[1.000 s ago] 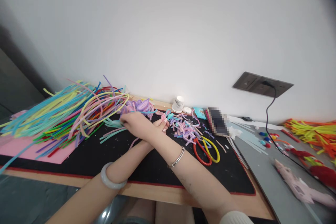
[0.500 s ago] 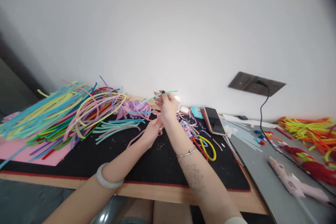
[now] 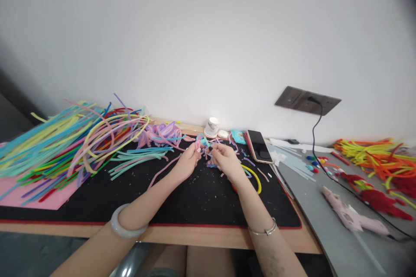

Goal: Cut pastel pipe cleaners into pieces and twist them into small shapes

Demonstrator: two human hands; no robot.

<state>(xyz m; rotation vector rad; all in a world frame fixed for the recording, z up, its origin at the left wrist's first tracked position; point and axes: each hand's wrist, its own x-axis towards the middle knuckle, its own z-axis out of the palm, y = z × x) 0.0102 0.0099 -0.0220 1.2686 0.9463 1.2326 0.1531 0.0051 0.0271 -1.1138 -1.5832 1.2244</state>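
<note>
Above the black mat, my left hand [image 3: 188, 162] is closed on a pink pipe cleaner [image 3: 198, 143] that shows past the fingertips. A teal pipe cleaner [image 3: 204, 140] bends around beside it, between my two hands. With thumb and fingers pinched, my right hand [image 3: 226, 162] grips the teal one near its end; the exact grip is partly hidden by the fingers. Around my hands lie short purple and pink offcuts and a yellow loop [image 3: 259, 181]. A row of teal and pink pipe cleaners [image 3: 139, 156] rests left of my left hand.
A large heap of coloured pipe cleaners [image 3: 78, 138] covers the left side on pink sheets. Along the wall stand a white cup [image 3: 212, 127] and a phone [image 3: 259, 146]. On the grey table at right lie a pink glue gun [image 3: 351, 214], its cord, pompoms and orange-yellow pipe cleaners [image 3: 380, 156].
My right hand has come down and to the right, from above my left hand to beside it. The teal pipe cleaner, stretched out before, is now bent close to the pink one.
</note>
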